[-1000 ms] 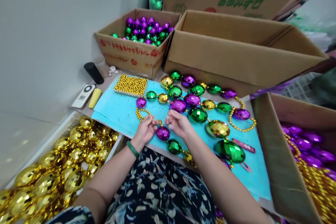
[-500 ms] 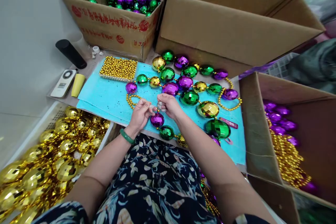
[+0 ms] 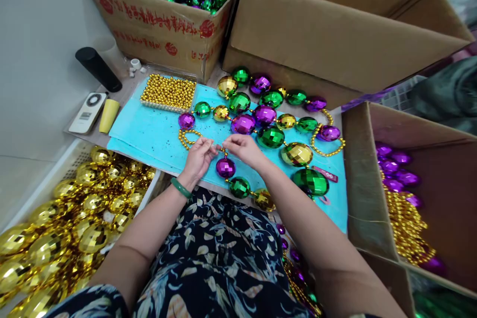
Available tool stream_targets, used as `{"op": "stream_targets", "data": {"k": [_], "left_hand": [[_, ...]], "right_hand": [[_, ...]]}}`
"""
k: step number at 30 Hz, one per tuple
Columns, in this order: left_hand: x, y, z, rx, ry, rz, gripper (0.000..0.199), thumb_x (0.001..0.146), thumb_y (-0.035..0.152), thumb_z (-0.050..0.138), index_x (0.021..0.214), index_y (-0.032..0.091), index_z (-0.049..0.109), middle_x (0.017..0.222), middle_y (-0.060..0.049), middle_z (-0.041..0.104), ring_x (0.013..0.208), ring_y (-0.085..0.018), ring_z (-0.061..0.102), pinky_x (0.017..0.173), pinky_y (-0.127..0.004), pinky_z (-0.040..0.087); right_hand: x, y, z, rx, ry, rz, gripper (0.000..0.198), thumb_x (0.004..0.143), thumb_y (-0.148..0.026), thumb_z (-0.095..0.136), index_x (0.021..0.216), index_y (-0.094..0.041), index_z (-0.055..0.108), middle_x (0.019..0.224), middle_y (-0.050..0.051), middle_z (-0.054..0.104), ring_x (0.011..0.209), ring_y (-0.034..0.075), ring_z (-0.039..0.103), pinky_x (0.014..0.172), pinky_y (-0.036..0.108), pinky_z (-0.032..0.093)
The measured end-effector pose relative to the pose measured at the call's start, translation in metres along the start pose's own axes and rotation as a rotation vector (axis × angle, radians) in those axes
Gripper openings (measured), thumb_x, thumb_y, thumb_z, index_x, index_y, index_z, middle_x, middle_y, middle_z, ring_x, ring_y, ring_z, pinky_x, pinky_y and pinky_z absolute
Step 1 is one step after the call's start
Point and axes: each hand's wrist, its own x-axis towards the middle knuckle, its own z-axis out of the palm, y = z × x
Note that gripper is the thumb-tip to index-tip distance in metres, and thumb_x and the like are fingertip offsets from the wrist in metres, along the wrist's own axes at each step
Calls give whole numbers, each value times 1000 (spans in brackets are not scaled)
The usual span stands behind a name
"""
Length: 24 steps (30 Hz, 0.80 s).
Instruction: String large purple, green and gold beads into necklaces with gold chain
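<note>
My left hand [image 3: 200,159], with a green bangle [image 3: 181,187] on its wrist, pinches thumb and fingertips together just left of a faceted purple bead [image 3: 225,167]. My right hand [image 3: 242,148] pinches close beside it, over the same end of a bead necklace. The string between the hands is too fine to see clearly. From there the necklace runs through a green bead [image 3: 239,187] and a gold bead [image 3: 265,199], then passes under my right forearm. A loop of small gold beads [image 3: 186,139] lies beyond my left hand. More large purple, green and gold beads curve across the blue sheet [image 3: 149,139].
A clear tray of small gold beads [image 3: 167,92] stands at the back left, near a black cylinder [image 3: 99,69] and a yellow cone [image 3: 109,115]. Cardboard boxes [image 3: 290,35] edge the back and right. Gold beads [image 3: 93,203] fill a crate at left. A magenta-handled tool [image 3: 325,174] lies right.
My hands stay near the same spot. The right hand has turned, its fingers now pointing left toward the purple bead's top. The camera view has shifted slightly.
</note>
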Motion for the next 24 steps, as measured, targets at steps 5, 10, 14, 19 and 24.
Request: {"op": "stream_targets", "data": {"k": [5, 10, 14, 19, 24], "left_hand": [[-4, -7, -3, 242, 29, 129, 13, 79, 25, 61, 74, 16, 54, 63, 1, 61, 63, -8, 55, 58, -19, 41], [-6, -9, -11, 567, 71, 217, 17, 83, 32, 55, 75, 17, 55, 70, -1, 65, 65, -12, 57, 56, -22, 43], [-3, 8, -22, 1130, -55, 504, 20, 88, 22, 46, 101, 17, 61, 104, -9, 67, 99, -20, 60, 85, -36, 48], [14, 33, -29, 1919, -259, 671, 31, 85, 14, 46, 112, 18, 62, 126, -13, 57, 120, -32, 44, 95, -48, 41], [36, 53, -22, 2119, -29, 616, 31, 93, 18, 36, 102, 16, 65, 117, -16, 59, 112, -33, 47, 85, -48, 44]], "right_hand": [[-1, 16, 6, -343, -41, -79, 10, 70, -24, 64, 64, -17, 61, 57, -3, 52, 54, 10, 42, 54, 23, 33], [-1, 23, 11, -625, -65, -206, 12, 77, -13, 55, 67, -16, 60, 70, 2, 58, 66, 13, 48, 64, 24, 36], [-4, 20, 1, -656, -86, -181, 10, 76, -12, 55, 66, -16, 57, 68, 2, 56, 65, 13, 48, 63, 24, 35], [-9, 14, -12, -643, -159, -151, 11, 74, -12, 55, 64, -16, 56, 59, -2, 52, 57, 11, 44, 56, 23, 33], [-7, 16, -2, -620, -263, -129, 11, 70, -12, 58, 60, -16, 57, 56, -3, 52, 55, 10, 44, 54, 21, 33]]}}
